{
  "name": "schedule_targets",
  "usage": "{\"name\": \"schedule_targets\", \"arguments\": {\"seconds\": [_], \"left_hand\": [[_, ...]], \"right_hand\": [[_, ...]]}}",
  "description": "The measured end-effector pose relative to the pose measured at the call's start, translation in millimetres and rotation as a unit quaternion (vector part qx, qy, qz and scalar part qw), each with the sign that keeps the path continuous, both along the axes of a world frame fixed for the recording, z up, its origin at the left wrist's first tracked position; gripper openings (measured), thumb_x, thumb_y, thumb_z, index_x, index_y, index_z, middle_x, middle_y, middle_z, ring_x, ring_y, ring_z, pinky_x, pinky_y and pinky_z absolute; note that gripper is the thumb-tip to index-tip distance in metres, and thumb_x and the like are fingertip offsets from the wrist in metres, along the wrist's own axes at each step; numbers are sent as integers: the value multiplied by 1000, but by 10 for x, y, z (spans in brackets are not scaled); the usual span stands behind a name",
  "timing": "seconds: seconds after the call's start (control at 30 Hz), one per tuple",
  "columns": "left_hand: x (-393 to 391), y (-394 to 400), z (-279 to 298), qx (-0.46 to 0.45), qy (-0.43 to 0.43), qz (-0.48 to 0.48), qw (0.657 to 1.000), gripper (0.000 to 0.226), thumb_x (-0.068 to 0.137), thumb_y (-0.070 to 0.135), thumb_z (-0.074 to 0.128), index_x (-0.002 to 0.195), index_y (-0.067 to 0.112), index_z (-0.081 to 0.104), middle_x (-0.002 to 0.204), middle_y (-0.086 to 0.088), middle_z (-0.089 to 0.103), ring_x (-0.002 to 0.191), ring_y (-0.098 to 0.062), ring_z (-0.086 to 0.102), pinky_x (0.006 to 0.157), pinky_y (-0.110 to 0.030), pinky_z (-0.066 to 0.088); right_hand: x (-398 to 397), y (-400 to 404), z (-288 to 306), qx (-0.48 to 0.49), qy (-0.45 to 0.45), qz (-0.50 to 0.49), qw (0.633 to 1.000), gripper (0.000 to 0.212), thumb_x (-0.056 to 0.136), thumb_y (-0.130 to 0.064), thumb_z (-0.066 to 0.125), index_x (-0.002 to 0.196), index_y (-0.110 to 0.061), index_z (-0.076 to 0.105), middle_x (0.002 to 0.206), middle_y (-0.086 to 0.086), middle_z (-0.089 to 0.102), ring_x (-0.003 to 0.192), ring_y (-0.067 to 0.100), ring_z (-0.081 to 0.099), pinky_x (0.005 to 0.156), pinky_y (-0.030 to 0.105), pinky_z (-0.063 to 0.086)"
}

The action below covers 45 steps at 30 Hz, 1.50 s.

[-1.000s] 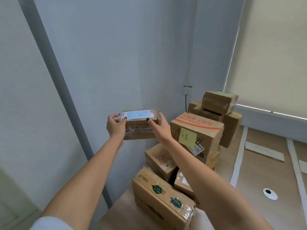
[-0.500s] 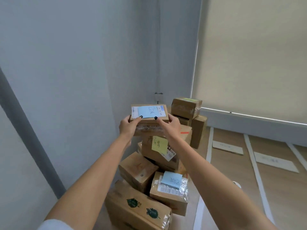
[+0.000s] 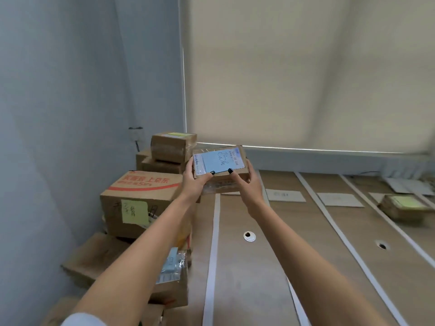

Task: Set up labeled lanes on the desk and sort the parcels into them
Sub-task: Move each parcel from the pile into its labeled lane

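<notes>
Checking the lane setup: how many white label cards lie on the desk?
2 plainly: one label card just right of the right hand, another card one lane further right. The held parcel may hide more.

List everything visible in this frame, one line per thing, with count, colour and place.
small cardboard parcel with blue note: 1, brown, held up over the desk's far left
large cardboard box with red print and yellow sticky note: 1, brown, on the pile at left
stacked cardboard boxes: several, brown, back left corner
lower cardboard parcels: several, brown, under the left arm
white tape strips: several, white, marking lanes along the desk
paper lane labels: at least two, pale, at lane heads
cardboard parcel with green note: 1, brown, right lane
wooden desk: 1, tan
roller blind: 1, cream, behind
left hand: grips parcel
right hand: grips parcel
</notes>
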<state>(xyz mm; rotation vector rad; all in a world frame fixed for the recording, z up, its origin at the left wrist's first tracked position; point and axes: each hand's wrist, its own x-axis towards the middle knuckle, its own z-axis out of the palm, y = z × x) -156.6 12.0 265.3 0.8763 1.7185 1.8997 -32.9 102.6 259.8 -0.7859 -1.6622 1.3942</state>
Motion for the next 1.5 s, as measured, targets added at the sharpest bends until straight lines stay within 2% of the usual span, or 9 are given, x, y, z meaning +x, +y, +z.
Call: {"name": "schedule_targets", "arguments": {"seconds": [0.17,0.37,0.47,0.53,0.7,0.9,1.13,1.27,1.5], "left_hand": [[508,502,-216,-1,-22,-58,998,78,86,3,62,148,23,18,144,-6,38,114,-13,44,58,-8,50],[1149,1077,-449,-39,-45,-90,994,76,85,6,62,145,32,24,141,-3,42,115,-16,50,64,-15,49],[1567,1390,-567,-50,-51,-95,993,76,84,5,62,145,31,25,137,-3,44,106,-10,53,58,-11,49],[1903,1611,-654,-59,-50,-94,993,76,84,6,62,145,32,24,136,-3,43,108,-14,53,55,-10,50],[2855,2173,-860,-76,-80,-81,991,75,85,6,61,144,32,25,139,-6,42,119,-24,51,69,-22,53],[3747,2771,-1050,-121,-86,-79,986,74,87,11,61,146,34,21,141,-7,39,123,-23,44,81,-26,48],[4140,3260,-1317,-144,-100,-86,981,72,88,12,60,145,33,22,141,-7,40,124,-25,45,97,-42,49],[4311,3543,-1488,-158,-88,-111,977,73,86,9,60,144,33,23,140,-7,41,124,-24,44,100,-43,46],[4748,3946,-1586,-179,-95,-102,974,74,85,7,58,144,36,24,139,-7,40,125,-24,44,102,-43,45]], "right_hand": [[571,392,-214,-20,16,-51,998,65,84,-25,67,141,-26,37,136,-2,50,126,16,47,106,39,41],[1268,881,-552,-62,19,-90,994,67,84,-23,67,142,-27,34,140,-1,46,125,16,46,104,43,44],[1676,1213,-719,-74,6,-98,992,66,85,-26,66,141,-29,33,140,-1,43,125,19,46,101,45,46],[1999,1463,-828,-78,-5,-92,993,66,85,-29,66,142,-28,32,142,1,40,127,20,43,101,45,46],[2946,2086,-1027,-101,-33,-64,992,66,84,-30,66,141,-25,35,140,5,45,130,27,44,105,49,42],[3824,2654,-1201,-122,-61,-72,988,61,83,-28,67,138,-25,39,136,7,47,127,25,45,103,50,42],[4268,3050,-1408,-139,-84,-88,983,66,84,-31,67,141,-28,34,141,0,39,127,21,43,104,46,43],[4532,3212,-1587,-155,-78,-108,979,65,85,-25,66,141,-27,32,139,-2,40,122,20,47,98,39,47],[4925,3677,-1813,-187,-86,-89,975,60,87,-28,63,139,-32,32,139,0,42,124,22,45,103,47,44]]}}
